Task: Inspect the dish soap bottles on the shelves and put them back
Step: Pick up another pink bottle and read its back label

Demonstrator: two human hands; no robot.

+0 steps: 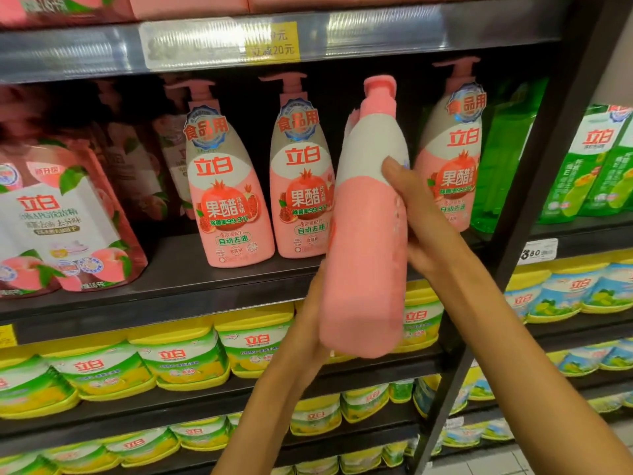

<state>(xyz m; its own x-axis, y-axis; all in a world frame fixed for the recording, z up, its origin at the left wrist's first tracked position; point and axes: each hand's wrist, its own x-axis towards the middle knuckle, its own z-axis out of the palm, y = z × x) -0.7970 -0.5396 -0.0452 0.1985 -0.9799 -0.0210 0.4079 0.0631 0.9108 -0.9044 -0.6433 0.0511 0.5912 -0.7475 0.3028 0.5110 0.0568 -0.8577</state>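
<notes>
I hold a pink and white dish soap bottle (368,234) with a pink pump top in front of the shelf, its side edge turned toward me and slightly tilted. My left hand (310,323) grips its lower left side near the base. My right hand (416,221) wraps its right side, thumb on the white band. Three matching pink bottles stand upright on the shelf board (178,269): one on the left (227,197), one in the middle (301,180), one on the right (452,156), behind my right hand.
Pink refill pouches (58,221) fill the shelf's left end. Green bottles (507,152) and green packs (596,166) stand to the right past a black upright post (534,186). Yellow-lidded tubs (178,358) line the lower shelves. A price strip (219,46) runs above.
</notes>
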